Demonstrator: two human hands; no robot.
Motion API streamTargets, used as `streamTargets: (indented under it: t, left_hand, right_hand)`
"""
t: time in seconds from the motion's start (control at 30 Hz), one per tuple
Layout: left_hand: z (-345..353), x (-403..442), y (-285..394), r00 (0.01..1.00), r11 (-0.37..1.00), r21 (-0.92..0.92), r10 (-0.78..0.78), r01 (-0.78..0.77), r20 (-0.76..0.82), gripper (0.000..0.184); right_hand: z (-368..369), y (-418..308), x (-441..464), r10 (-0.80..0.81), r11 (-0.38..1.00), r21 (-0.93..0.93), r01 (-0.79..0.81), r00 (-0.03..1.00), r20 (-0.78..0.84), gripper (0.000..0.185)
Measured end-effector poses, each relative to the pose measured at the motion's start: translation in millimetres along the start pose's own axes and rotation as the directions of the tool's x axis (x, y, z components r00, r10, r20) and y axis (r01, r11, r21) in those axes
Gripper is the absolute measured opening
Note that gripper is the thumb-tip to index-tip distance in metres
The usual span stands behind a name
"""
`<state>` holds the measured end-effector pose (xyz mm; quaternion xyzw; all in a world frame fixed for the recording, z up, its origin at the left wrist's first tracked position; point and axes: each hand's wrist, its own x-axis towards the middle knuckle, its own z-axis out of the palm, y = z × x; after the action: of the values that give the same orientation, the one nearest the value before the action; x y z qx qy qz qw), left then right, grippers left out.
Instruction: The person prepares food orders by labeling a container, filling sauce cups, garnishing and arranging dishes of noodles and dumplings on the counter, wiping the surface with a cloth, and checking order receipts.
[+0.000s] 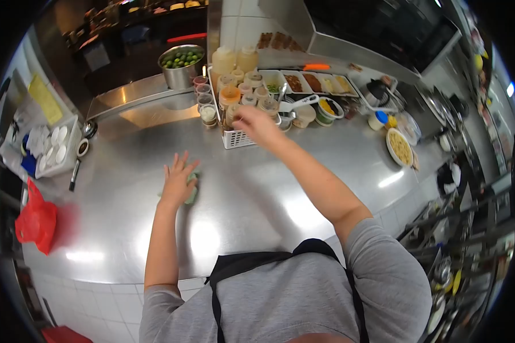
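My left hand (178, 184) lies on the steel counter (126, 217) with its fingers spread. A light green cloth (192, 191) is partly under its palm and shows along the right side. My right hand (258, 124) reaches to the front of a white plastic basket (237, 139), its fingers curled at a small jar (231, 116); the grip is partly hidden. Squeeze bottles and jars crowd the basket, among them an orange-topped bottle (229, 96). Left of the basket stands a small tub with pale contents (208, 114).
A pot of green limes (181, 63) stands at the back. Topping trays (312, 83) line the back right, near a bowl of yellowish food (399, 147). At left are a white bin (57, 151), a black marker (74, 174) and a red plastic item (37, 220).
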<state>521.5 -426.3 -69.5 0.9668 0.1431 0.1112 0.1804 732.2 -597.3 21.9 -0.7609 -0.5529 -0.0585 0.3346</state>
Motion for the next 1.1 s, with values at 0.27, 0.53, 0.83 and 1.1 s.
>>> streamTargets:
  t: [0.27, 0.53, 0.83, 1.1]
  left_hand:
    - [60.4, -18.3, 50.4, 0.898, 0.92, 0.042, -0.369, 0.39, -0.24, 0.047]
    - [67.1, -11.7, 51.3, 0.822, 0.888, 0.031, -0.41, 0.458, -0.395, 0.041]
    - [67.4, -5.7, 45.9, 0.812, 0.883, 0.04, -0.412, 0.468, -0.413, 0.04]
    - [68.6, -1.2, 40.8, 0.805, 0.888, 0.059, -0.383, 0.455, -0.453, 0.039]
  right_hand:
    - [-110.3, 214.3, 106.7, -0.172, 0.968, -0.242, 0.072, 0.89, -0.423, 0.015]
    - [-89.0, 314.4, 206.3, -0.236, 0.914, -0.393, 0.099, 0.918, -0.319, 0.013]
    - [-70.3, 164.0, 181.8, -0.292, 0.956, -0.116, 0.268, 0.852, -0.435, 0.024]
    - [19.0, 14.0, 59.2, -0.328, 0.92, -0.096, 0.381, 0.88, 0.344, 0.025]
